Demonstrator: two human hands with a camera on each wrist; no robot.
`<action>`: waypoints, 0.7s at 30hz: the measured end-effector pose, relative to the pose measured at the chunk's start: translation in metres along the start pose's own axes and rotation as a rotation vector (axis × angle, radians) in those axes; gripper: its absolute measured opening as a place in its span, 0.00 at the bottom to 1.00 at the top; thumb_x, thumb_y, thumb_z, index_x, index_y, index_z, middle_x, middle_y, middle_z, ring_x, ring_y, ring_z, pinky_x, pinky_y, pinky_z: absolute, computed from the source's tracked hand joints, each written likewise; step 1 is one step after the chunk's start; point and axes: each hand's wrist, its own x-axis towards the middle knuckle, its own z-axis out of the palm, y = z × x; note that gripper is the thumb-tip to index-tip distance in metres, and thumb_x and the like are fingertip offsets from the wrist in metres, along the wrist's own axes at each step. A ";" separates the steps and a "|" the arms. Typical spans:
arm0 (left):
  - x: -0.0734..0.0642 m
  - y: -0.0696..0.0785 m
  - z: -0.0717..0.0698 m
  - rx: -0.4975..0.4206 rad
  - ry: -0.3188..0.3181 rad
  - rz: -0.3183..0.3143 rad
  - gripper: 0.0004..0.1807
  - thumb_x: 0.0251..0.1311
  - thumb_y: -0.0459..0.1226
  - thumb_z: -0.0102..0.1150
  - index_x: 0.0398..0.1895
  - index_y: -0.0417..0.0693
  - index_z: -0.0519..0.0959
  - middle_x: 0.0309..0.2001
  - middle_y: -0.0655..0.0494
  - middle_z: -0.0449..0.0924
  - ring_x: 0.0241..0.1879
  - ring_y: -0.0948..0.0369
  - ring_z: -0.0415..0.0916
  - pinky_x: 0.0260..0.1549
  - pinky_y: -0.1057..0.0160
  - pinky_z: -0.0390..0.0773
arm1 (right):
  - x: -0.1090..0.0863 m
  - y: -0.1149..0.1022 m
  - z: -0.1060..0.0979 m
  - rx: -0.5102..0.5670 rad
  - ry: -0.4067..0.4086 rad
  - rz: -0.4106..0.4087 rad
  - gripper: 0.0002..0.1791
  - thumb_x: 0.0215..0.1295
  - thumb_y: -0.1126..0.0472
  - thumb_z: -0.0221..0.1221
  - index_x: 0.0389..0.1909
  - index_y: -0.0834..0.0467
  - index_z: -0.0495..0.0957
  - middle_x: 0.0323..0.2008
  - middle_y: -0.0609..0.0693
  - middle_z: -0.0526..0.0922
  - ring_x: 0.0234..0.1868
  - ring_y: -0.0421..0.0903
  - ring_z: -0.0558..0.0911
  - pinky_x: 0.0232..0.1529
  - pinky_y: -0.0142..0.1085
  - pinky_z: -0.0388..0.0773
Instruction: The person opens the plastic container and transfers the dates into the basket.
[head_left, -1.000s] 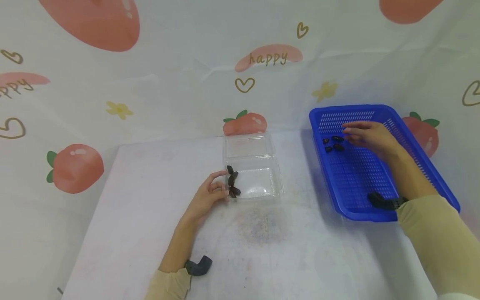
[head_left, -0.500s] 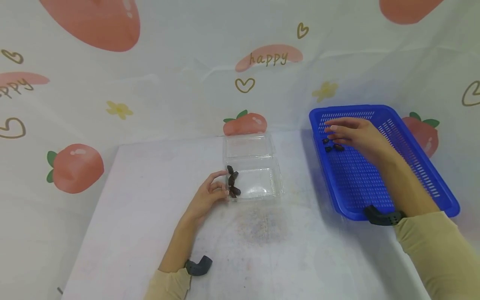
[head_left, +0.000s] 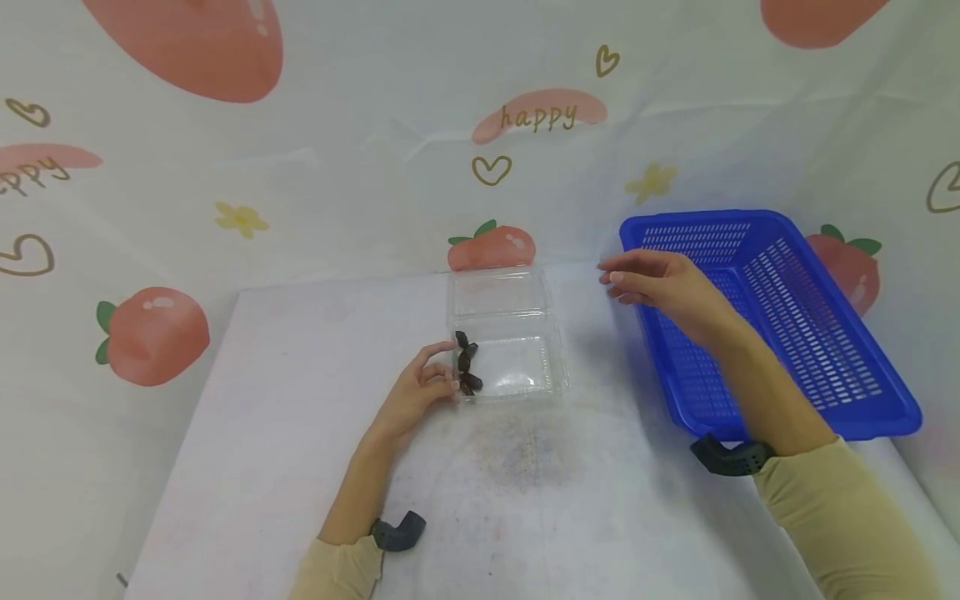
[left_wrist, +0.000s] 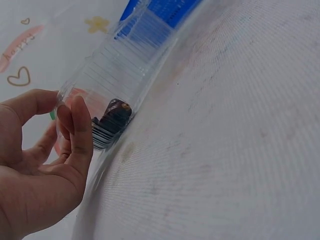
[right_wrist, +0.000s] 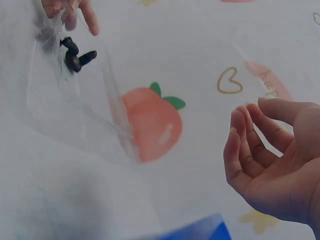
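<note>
Midair, right hand (head_left: pixel 663 286) loosely curled beside basket (head_left: pixel 817 333).

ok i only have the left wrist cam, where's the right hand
observer: The right hand is in the air over the left rim of the basket, to the right of the box.
operator: holding anything
observer: Nothing shows in it. In the right wrist view its fingers are loosely curled and the palm is bare.
operator: how many pieces in the box
observer: About four dark pieces, bunched at the left wall where the left hand holds the corner.
</note>
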 end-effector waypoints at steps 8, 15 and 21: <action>-0.001 0.001 0.001 0.001 0.009 -0.007 0.33 0.53 0.28 0.59 0.63 0.52 0.61 0.32 0.52 0.68 0.31 0.55 0.74 0.38 0.56 0.77 | 0.007 0.007 0.026 0.028 -0.024 -0.036 0.20 0.60 0.51 0.58 0.50 0.56 0.76 0.46 0.55 0.78 0.46 0.53 0.77 0.46 0.37 0.76; -0.001 0.001 0.002 0.003 0.020 -0.018 0.33 0.52 0.29 0.61 0.62 0.54 0.63 0.31 0.52 0.69 0.30 0.53 0.74 0.38 0.55 0.77 | 0.010 0.010 0.048 0.003 -0.039 -0.046 0.18 0.60 0.51 0.58 0.49 0.55 0.77 0.46 0.54 0.78 0.44 0.50 0.78 0.46 0.41 0.75; -0.001 0.001 0.001 -0.003 0.003 0.001 0.34 0.54 0.27 0.59 0.64 0.50 0.61 0.31 0.52 0.69 0.30 0.54 0.74 0.38 0.55 0.77 | 0.014 0.012 0.063 0.023 -0.079 -0.072 0.17 0.62 0.54 0.57 0.49 0.57 0.76 0.44 0.54 0.79 0.45 0.53 0.78 0.46 0.42 0.75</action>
